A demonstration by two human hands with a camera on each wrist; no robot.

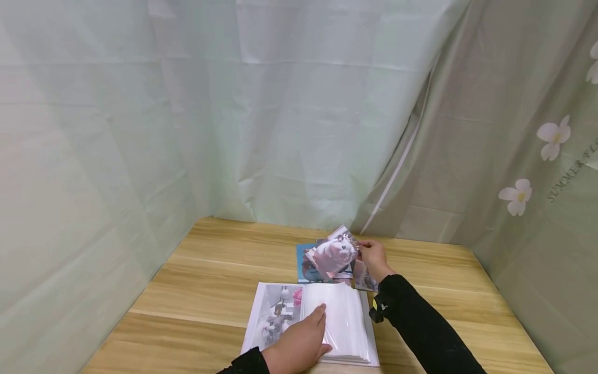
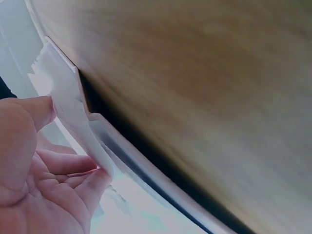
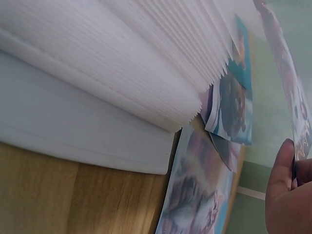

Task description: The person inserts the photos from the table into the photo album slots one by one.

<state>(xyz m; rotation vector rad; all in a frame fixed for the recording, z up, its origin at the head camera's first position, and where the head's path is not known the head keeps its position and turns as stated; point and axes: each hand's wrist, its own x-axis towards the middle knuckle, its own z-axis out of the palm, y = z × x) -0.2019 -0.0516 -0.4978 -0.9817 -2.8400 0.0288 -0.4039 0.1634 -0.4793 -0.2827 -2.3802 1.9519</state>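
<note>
An open photo album lies at the front of the table, with clear sleeve pages stacked on its right side. On its left side shows a picture with a pink flower. My left hand rests across the middle of the album, its fingertips touching the sleeve pages in the left wrist view. Beyond the album, my right hand pinches a photo card of a pale pink animal by its right edge. In the right wrist view, thumb and fingers grip that card, held up off the table.
Several loose photo cards lie behind the album, including a blue one and another under my right wrist. They partly overlap in the right wrist view. Pale curtains surround the wooden table at the back and sides.
</note>
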